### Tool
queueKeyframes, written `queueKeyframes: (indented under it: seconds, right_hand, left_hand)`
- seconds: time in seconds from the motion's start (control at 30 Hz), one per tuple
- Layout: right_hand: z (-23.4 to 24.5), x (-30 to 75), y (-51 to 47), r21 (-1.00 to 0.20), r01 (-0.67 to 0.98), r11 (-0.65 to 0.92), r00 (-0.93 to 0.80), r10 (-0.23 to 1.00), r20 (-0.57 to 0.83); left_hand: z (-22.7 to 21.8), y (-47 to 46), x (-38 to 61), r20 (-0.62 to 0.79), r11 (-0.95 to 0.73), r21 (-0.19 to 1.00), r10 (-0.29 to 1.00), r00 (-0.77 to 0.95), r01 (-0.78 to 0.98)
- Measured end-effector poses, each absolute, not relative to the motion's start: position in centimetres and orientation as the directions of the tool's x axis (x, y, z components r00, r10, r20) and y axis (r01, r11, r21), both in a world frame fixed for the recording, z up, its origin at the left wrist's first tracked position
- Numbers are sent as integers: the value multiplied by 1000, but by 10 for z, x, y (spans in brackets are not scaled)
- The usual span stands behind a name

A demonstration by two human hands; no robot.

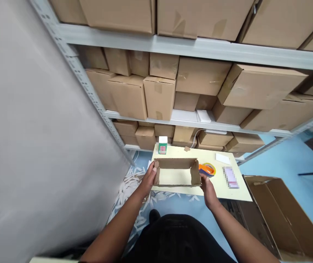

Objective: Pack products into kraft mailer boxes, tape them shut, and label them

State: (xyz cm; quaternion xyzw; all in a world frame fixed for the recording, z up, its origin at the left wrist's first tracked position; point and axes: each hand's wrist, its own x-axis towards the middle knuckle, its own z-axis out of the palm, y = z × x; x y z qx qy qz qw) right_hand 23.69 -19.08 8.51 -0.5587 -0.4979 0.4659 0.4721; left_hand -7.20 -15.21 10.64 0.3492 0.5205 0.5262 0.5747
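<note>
My left hand [148, 180] is closed on the left end of a small brown cardboard box [176, 163], with the thumb over its edge. My right hand [208, 190] grips the right end of the same box. I look into the box from its open side; the cream surface within it matches the table, and I cannot tell whether it has a bottom. Just beyond my right hand is an orange and blue tape dispenser [206, 169] with a yellow roll. Under the box is a cream table [189, 190].
On the table are a green-and-white carton [162, 145], a flat white piece [223, 158] and a blurred purple item [230, 177]. Grey shelves [178, 117] full of cardboard boxes rise behind. White scraps [129, 186] litter the floor; a large open carton [285, 215] stands at right.
</note>
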Motion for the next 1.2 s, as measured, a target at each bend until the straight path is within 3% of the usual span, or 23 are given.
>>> queueKeyframes:
  seconds: [0.1,0.3,0.5,0.63,0.73,0.87,1.07,1.2]
  right_hand:
    - [85,234,-169,-976,120,-184,178,971,-162]
    - [64,254,-135,-931,180,-318,303,918,-255]
    - [31,274,-110,-908,252,-335,281,923,-262]
    - [19,285,-95,-936,250,-247,211,958,-196]
    - [15,293,-84,-941,286,-182,207,970,-125]
    - [13,297,-78,-938,304,-167,190,975,-112]
    - [15,299,-89,-945,258,-200,208,967,-148]
    - [15,303,-104,-953,160,-259,181,956,-229]
  left_hand:
    - [95,-111,-68,-164,171,966,985,52,-196]
    - [63,-66,-33,-237,245,969,962,134,-42]
    - [28,-55,-5,-207,209,976,977,-50,58]
    - [30,-47,4,-41,77,972,986,-160,223]
    - [43,-45,7,-7,40,953,994,-112,301]
    - [61,-63,-1,-78,74,971,997,6,227]
    - [51,-102,-24,69,-186,910,950,306,371]
    - [28,-103,-23,122,-235,843,959,254,483]
